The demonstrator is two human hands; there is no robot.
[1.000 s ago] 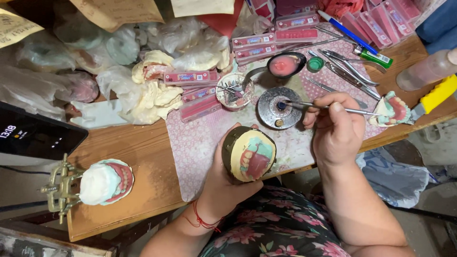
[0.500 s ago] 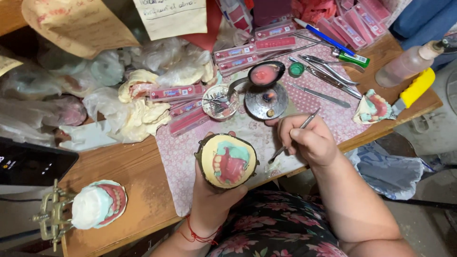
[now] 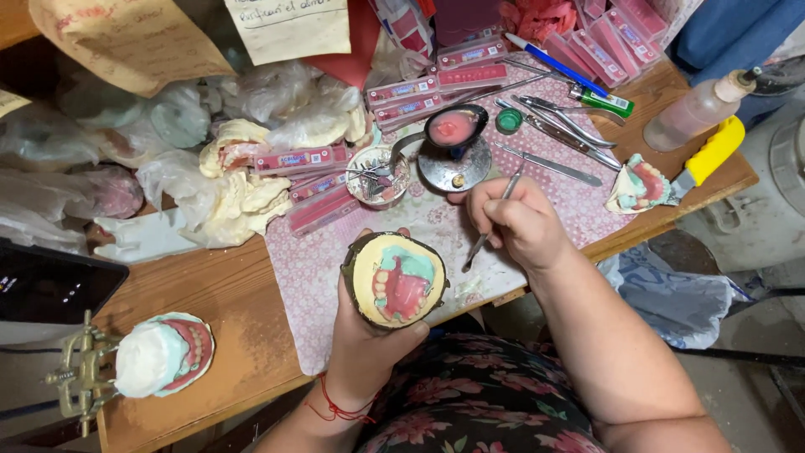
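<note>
My left hand (image 3: 365,335) grips a round dental flask (image 3: 394,279) from below, its yellow plaster face up with a pink and green denture set in it. To its right, my right hand (image 3: 520,222) pinches a thin metal spatula (image 3: 495,220) like a pen, the tip pointing down-left toward the flask, a little apart from it. Just beyond my right hand stands a small metal burner dish (image 3: 454,167), and a metal ladle of pink wax (image 3: 453,127) sits above it.
A patterned pink cloth (image 3: 319,260) covers the wooden bench (image 3: 226,302). On it lie several pink tooth-card boxes (image 3: 402,88), metal instruments (image 3: 562,126), a small bowl of tools (image 3: 377,176), a denture model (image 3: 641,184), a yellow-handled knife (image 3: 708,155), a plastic bottle (image 3: 696,113). An articulator with a cast (image 3: 151,356) sits at left.
My right hand has drawn back from the burner dish toward the flask with the spatula. The left hand has turned the flask's face more toward me.
</note>
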